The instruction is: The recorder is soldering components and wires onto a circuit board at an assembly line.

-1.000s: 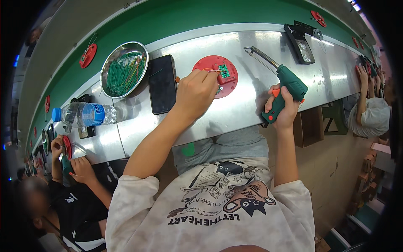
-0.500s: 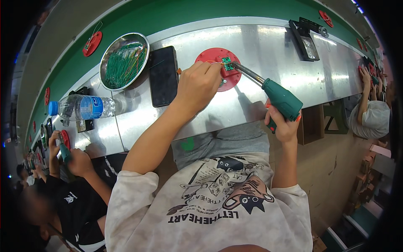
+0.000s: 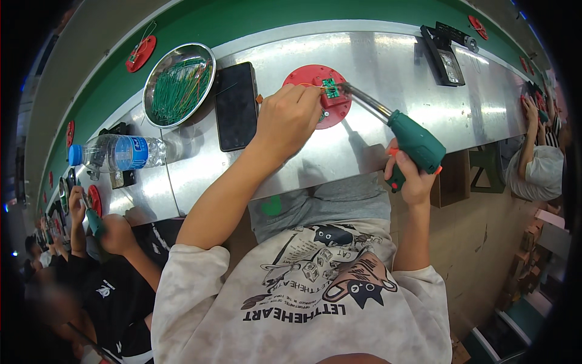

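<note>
My left hand (image 3: pixel 288 118) is closed in a pinch beside a small green circuit board (image 3: pixel 330 89), on a thin orange-yellow wire (image 3: pixel 311 85). The board sits on a round red fixture (image 3: pixel 298 75) on the metal bench. In my right hand (image 3: pixel 413 182) is a green soldering gun (image 3: pixel 417 141), gripped by its handle. Its metal barrel points up and left, with the tip just right of the board. My left fingers hide the wire's end and part of the fixture.
A black phone (image 3: pixel 236 109) and a steel bowl (image 3: pixel 210 82) of green wires (image 3: pixel 179 94) lie left of the fixture. A plastic bottle (image 3: pixel 115 153) rests on its side. A black device (image 3: pixel 445 64) lies far right. Co-workers sit on both sides.
The soldering gun has moved a little right, its tip drawing back from the board. My left hand stays by the board, nearly still. The whole view has shifted slightly.
</note>
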`<state>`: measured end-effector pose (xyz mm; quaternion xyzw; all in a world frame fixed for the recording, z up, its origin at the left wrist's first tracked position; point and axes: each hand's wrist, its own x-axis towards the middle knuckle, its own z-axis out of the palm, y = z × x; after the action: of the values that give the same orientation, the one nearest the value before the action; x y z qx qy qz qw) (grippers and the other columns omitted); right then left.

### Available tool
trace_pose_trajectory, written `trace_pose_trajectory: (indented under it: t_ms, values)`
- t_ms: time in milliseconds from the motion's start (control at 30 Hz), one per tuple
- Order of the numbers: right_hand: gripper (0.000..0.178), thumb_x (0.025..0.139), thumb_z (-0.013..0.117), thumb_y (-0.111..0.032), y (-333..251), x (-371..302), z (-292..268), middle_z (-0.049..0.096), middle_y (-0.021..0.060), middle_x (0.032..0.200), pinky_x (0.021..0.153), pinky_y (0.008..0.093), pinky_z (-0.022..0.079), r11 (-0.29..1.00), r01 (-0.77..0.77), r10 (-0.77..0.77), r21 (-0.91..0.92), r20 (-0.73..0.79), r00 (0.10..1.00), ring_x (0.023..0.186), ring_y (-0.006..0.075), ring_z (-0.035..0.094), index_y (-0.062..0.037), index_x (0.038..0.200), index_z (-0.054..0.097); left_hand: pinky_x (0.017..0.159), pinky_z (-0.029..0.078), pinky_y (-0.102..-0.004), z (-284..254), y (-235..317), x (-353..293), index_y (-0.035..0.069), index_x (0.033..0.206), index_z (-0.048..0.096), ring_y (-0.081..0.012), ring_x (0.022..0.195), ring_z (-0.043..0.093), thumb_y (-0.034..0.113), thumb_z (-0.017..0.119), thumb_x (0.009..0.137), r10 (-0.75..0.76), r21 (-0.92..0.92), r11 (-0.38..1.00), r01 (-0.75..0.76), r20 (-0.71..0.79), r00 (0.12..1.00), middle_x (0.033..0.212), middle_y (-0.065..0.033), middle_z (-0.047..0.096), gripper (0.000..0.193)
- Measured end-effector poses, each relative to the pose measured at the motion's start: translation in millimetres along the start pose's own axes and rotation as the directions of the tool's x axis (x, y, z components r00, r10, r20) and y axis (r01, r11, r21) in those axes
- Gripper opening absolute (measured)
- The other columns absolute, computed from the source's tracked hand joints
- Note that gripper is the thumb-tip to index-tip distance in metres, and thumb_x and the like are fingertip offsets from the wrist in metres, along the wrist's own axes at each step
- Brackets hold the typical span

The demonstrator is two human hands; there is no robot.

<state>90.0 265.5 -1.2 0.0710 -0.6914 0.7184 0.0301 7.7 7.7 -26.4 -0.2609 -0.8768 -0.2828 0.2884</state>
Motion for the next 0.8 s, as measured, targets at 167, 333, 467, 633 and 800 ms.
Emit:
trace_pose_trajectory:
  t_ms: [167,333,467,633,800]
  values:
    - [0.03,0.094,0.055,-0.011,9,3,-4,0.063,0.0165,0.093,0.047,0.0288,0.048,0.997,0.023,-0.016,0.068,-0.098,0.995,0.052,0.0175,0.059,0.0077,0.118,0.057,0.065,0.053,-0.0391,0,0,1,0.002,0.09,0.067,-0.0271,0.072,0.065,0.008,0.067,0.083,0.004,0.001,1.0,-0.004,-0.006,1.0,0.08,-0.0114,0.067,0.009]
    - [0.029,0.096,0.054,-0.017,19,9,-8,0.062,0.0187,0.09,0.041,0.0297,0.047,0.983,-0.041,0.068,0.181,-0.143,0.987,0.046,0.018,0.057,0.0089,0.108,0.057,0.066,0.054,-0.0391,0,0,0,0.002,0.091,0.067,-0.0271,0.073,0.065,0.008,0.067,0.083,0.004,0.001,1.0,-0.004,0.0,1.0,0.081,-0.0117,0.067,0.01]
    - [0.029,0.097,0.052,-0.021,17,12,-7,0.061,0.019,0.086,0.039,0.0296,0.046,0.974,-0.044,0.084,0.221,-0.177,0.981,0.043,0.0177,0.055,0.0074,0.102,0.056,0.067,0.054,-0.0389,1,0,2,0.003,0.091,0.067,-0.0272,0.073,0.065,0.008,0.067,0.083,-0.003,-0.002,1.0,0.003,0.008,1.0,0.081,-0.0115,0.067,0.01]
    - [0.028,0.098,0.052,-0.022,15,17,-4,0.061,0.0186,0.085,0.039,0.0297,0.045,0.966,-0.053,0.115,0.255,-0.237,0.965,0.043,0.017,0.054,0.0052,0.099,0.056,0.067,0.054,-0.0392,3,-1,1,0.003,0.091,0.068,-0.0275,0.075,0.065,0.009,0.067,0.084,-0.002,0.005,1.0,0.002,0.0,1.0,0.082,-0.0114,0.067,0.009]
    - [0.027,0.098,0.053,-0.024,14,20,-1,0.061,0.0168,0.083,0.04,0.0306,0.045,0.953,-0.059,0.153,0.298,-0.302,0.941,0.044,0.0161,0.053,0.0033,0.098,0.056,0.065,0.053,-0.0395,1,1,2,0.004,0.089,0.067,-0.0271,0.074,0.065,0.009,0.067,0.084,-0.013,0.019,1.0,0.013,0.016,1.0,0.08,-0.0103,0.066,0.007]
